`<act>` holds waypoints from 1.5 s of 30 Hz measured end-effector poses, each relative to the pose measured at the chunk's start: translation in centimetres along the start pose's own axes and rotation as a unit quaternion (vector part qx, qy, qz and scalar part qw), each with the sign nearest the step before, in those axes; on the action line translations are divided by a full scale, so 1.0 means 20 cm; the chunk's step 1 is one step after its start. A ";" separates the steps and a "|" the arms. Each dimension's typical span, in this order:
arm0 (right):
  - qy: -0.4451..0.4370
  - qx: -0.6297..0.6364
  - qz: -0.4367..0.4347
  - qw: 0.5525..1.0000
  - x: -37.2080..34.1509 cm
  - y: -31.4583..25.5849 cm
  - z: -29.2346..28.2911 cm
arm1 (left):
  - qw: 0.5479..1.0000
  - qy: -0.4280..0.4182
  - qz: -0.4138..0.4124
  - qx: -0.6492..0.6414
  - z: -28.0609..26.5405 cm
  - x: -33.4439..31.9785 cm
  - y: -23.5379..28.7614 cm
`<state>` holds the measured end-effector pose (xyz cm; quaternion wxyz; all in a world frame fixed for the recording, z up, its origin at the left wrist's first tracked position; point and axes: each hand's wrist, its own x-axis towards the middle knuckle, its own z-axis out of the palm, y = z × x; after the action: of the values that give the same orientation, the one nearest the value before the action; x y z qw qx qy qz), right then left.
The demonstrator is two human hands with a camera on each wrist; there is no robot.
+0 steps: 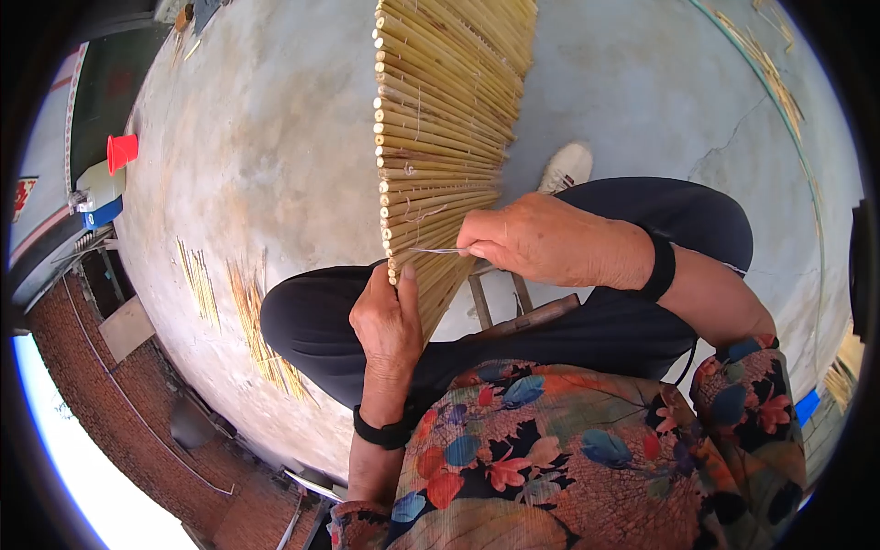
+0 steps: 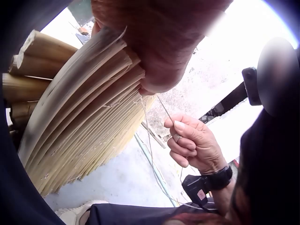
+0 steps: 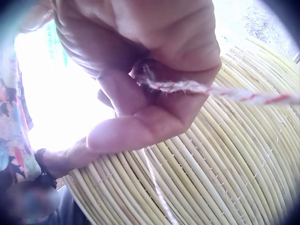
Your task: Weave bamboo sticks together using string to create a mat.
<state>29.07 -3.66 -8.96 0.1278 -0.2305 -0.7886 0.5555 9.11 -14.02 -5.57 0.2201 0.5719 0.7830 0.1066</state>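
While the shirt [image 1: 513, 449] is filling the near foreground, the action is happening just ahead of it. The right hand [image 1: 550, 240] is pinching the cord [image 3: 253, 97], fingers curled in — a white twist flecked with red — and a thin line is stretching straight from those fingers to the edge of the mat [image 1: 449, 119]. Whether a needle is leading it, I can't tell. The left hand [image 1: 389, 316] is gripping that same edge, thumb lying on top. The mat itself is rising from between the knees [image 1: 312, 316] and running away forward, its cut ends lining up along one side, short stitches showing in rows.

This is looking like the binding step: the near stalks being stitched to their neighbours, with the line taut. The next move is probably calling for a firm, even pull on the right, the left pressing the stalks tight together — slack here would be risking a gap.

Beyond the hands, a wooden stool [image 1: 536, 316], apparently, is sitting low between the legs, and a pale shoe [image 1: 570, 167] is showing just beside the mat. Loose stalks [image 1: 266, 353] are lying past the left knee. Farther out, a green hose [image 1: 766, 79] is curving along the right, and a red bucket [image 1: 122, 154] is standing well apart on the left.
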 end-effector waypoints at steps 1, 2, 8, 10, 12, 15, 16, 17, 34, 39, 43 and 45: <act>0.023 0.025 0.007 0.999 0.00 -0.01 0.02 | 1.000 0.002 -0.003 0.019 0.00 -0.01 -0.01; 0.048 0.049 0.012 0.998 0.02 -0.02 0.03 | 1.000 0.003 0.002 0.022 -0.01 0.00 -0.01; 0.063 0.020 0.006 0.998 0.03 0.07 0.17 | 1.000 -0.004 -0.016 -0.020 0.00 0.00 -0.02; 0.074 0.024 0.003 0.997 0.04 0.07 0.19 | 1.000 0.000 -0.008 -0.016 0.00 0.00 -0.03; 0.063 0.019 -0.010 0.998 0.04 0.04 0.18 | 1.000 0.004 -0.001 -0.014 -0.01 0.01 -0.02; 0.085 0.031 -0.029 0.996 0.05 0.05 0.21 | 0.998 0.012 -0.010 -0.054 -0.01 0.01 -0.01; 0.084 0.032 -0.029 0.996 0.05 0.05 0.20 | 0.999 0.012 -0.007 -0.048 -0.01 0.01 -0.01; 0.074 0.037 -0.027 0.996 0.06 0.04 0.20 | 0.999 0.013 -0.005 -0.043 -0.01 0.01 -0.02; 0.028 0.017 -0.024 0.999 0.07 0.03 0.16 | 0.999 -0.017 -0.027 -0.024 -0.03 0.00 -0.03; 0.041 0.007 -0.025 0.999 0.07 0.03 0.15 | 0.999 -0.015 -0.033 -0.025 -0.03 0.00 -0.02; 0.031 -0.010 -0.027 0.999 0.07 0.04 0.16 | 0.999 -0.010 -0.019 -0.026 -0.02 0.00 -0.03; 0.031 -0.011 -0.022 0.999 0.07 0.03 0.16 | 0.999 -0.011 -0.020 -0.023 -0.02 0.00 -0.03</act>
<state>26.49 -5.37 -10.73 0.1620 -0.2314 -0.7950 0.5368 8.37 -14.16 -5.41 0.2435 0.5524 0.7891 0.1137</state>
